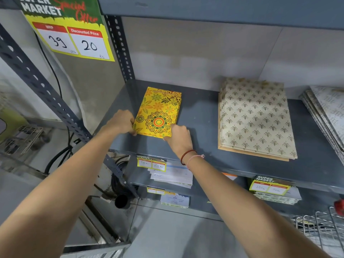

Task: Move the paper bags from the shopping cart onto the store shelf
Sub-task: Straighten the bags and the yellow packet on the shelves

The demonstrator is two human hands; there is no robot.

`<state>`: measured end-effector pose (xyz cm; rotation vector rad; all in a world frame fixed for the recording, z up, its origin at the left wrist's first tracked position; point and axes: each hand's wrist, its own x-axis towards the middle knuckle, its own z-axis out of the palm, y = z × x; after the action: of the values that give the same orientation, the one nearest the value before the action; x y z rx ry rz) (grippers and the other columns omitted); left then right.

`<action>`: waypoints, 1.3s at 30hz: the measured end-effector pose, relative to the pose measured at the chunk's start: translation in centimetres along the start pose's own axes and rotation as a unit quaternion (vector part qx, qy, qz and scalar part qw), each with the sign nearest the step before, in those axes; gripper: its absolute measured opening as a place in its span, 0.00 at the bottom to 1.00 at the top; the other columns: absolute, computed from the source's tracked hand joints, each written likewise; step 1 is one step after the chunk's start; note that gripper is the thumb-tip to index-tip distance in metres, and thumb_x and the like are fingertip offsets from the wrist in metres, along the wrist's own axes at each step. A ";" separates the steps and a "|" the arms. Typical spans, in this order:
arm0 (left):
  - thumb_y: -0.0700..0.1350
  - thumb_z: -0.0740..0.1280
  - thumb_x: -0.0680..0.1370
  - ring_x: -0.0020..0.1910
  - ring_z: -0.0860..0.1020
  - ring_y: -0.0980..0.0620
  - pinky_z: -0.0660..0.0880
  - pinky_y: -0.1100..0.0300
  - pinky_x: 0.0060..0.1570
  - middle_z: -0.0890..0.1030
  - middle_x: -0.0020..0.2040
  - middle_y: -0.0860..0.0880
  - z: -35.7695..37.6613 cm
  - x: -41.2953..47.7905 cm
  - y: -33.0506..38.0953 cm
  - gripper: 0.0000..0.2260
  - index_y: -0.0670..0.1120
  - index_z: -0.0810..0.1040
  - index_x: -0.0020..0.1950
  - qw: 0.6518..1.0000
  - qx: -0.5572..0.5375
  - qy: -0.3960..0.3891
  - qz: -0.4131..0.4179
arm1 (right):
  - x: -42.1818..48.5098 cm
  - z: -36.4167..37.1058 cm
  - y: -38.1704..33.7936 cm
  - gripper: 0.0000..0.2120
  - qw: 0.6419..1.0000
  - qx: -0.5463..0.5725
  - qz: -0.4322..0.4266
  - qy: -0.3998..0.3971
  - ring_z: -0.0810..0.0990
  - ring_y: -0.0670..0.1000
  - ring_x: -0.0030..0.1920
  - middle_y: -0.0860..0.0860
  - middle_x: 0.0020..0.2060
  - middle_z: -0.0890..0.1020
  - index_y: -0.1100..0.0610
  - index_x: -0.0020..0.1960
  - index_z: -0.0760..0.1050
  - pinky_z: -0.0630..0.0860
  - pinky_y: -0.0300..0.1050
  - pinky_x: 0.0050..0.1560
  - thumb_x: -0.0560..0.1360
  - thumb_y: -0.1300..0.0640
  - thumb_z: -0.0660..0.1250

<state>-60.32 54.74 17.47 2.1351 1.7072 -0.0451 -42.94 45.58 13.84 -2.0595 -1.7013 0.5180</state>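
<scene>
A small stack of yellow paper bags [158, 112] with a floral mandala print lies flat on the grey store shelf [201, 123], toward its left end. My left hand [121, 122] pinches the stack's near left corner. My right hand [179, 135], with thread bracelets at the wrist, holds the near right corner. Both hands rest on the shelf surface. The wire shopping cart [320, 226] shows only at the lower right edge, and its contents are hard to make out.
A stack of beige patterned paper bags [255, 118] lies to the right on the same shelf, with a grey-white stack [327, 112] at the far right. Price tags [151, 163] hang on the shelf edge. A perforated upright [121, 47] and a price sign [74, 36] stand at left.
</scene>
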 end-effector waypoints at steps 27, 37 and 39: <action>0.42 0.78 0.64 0.44 0.81 0.43 0.68 0.60 0.40 0.84 0.44 0.39 1.3 0.0 -0.8 0.13 0.38 0.82 0.43 0.998 -0.057 0.000 -0.004 | 1.7 -1.5 0.9 0.26 0.992 0.096 0.062 -0.053 0.80 0.60 0.54 0.60 0.54 0.81 0.64 0.55 0.75 0.78 0.49 0.54 0.62 0.56 0.80; 0.44 0.77 0.66 0.51 0.80 0.41 0.74 0.52 0.51 0.84 0.50 0.40 1.0 0.2 -0.6 0.16 0.38 0.83 0.51 0.999 -0.030 -0.023 -0.005 | 1.0 -0.1 0.5 0.17 0.994 0.078 0.073 -0.031 0.80 0.62 0.53 0.63 0.52 0.81 0.66 0.52 0.78 0.79 0.51 0.53 0.67 0.60 0.76; 0.44 0.77 0.67 0.52 0.81 0.41 0.75 0.52 0.53 0.84 0.51 0.40 0.8 0.2 -0.6 0.17 0.38 0.83 0.52 0.999 -0.025 -0.030 -0.007 | 0.9 -0.2 0.4 0.16 0.993 0.085 0.076 -0.032 0.80 0.62 0.53 0.63 0.52 0.81 0.66 0.51 0.78 0.79 0.51 0.53 0.68 0.61 0.76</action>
<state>-60.60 54.79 16.48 2.0657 1.6715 -0.0694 -42.34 46.40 13.72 -2.0778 -1.4855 0.7592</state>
